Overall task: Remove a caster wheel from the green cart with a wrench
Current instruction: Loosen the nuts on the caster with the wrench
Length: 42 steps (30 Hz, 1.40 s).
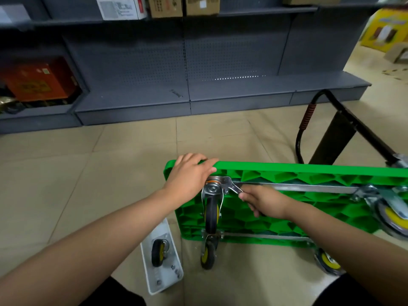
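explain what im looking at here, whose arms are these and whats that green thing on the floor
There is no machine here: these are a person's two bare arms, filmed by one wide-angle camera worn on the head, looking forward and down.

The green thing is a cart flipped over on the floor, so its ribbed underside and wheels face the camera. The left hand rests on the cart's far corner. The right hand grips a wrench, whose head sits at the base of a caster.

Beside the cart lies a white tray holding a loose wheel and some small hardware. Behind stands grey shelving, with another wrench on its low ledge.
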Each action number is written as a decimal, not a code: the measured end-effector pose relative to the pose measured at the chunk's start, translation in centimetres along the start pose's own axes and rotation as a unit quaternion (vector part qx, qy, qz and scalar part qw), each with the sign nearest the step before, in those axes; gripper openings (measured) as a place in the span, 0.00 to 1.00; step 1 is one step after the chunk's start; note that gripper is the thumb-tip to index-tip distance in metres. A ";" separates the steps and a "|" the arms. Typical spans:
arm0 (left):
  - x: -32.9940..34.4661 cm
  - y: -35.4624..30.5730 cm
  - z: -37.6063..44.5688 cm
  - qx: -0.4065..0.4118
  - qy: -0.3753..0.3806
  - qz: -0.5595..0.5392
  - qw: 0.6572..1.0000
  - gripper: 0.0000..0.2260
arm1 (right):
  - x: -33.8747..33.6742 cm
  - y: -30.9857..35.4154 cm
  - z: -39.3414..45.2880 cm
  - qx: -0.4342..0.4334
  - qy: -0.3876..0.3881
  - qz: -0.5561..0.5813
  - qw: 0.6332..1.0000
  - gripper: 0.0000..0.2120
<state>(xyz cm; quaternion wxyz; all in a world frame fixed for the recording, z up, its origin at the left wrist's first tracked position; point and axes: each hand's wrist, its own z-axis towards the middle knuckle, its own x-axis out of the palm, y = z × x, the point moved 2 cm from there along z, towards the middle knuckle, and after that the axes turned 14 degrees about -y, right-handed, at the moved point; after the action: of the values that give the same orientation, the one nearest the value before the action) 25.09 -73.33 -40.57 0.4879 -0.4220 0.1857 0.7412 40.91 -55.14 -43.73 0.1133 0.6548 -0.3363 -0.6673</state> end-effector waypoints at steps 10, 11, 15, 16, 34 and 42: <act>-0.4 0.9 -3.2 0.220 -0.078 -0.031 0.972 0.19 | -0.8 -0.6 -3.2 -0.058 -0.087 -0.073 0.992 0.09; -0.4 1.0 -3.4 0.227 -0.074 -0.026 0.971 0.19 | -0.9 -0.6 -3.5 -0.055 -0.092 -0.066 0.992 0.08; -0.3 1.2 -3.4 0.236 -0.059 -0.003 0.970 0.23 | -0.9 -1.5 -3.7 -0.050 -0.108 -0.038 0.992 0.08; -0.3 1.2 -3.3 0.239 -0.056 0.006 0.969 0.24 | -0.8 -1.7 -3.5 -0.054 -0.109 -0.033 0.992 0.07; 0.8 1.5 -3.7 0.296 -0.021 0.156 0.942 0.39 | 1.5 -3.0 -2.8 -0.058 -0.174 -0.051 0.982 0.05; 1.0 1.1 -3.8 0.283 -0.048 0.166 0.944 0.32 | 3.4 -3.1 -2.9 0.018 -0.187 0.012 0.982 0.08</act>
<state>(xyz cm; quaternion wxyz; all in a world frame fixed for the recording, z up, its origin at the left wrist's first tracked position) 25.63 -75.93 -43.72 0.4657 -0.1941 0.4312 0.7480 44.16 -55.72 -47.99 0.0441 0.5163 -0.3712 -0.7706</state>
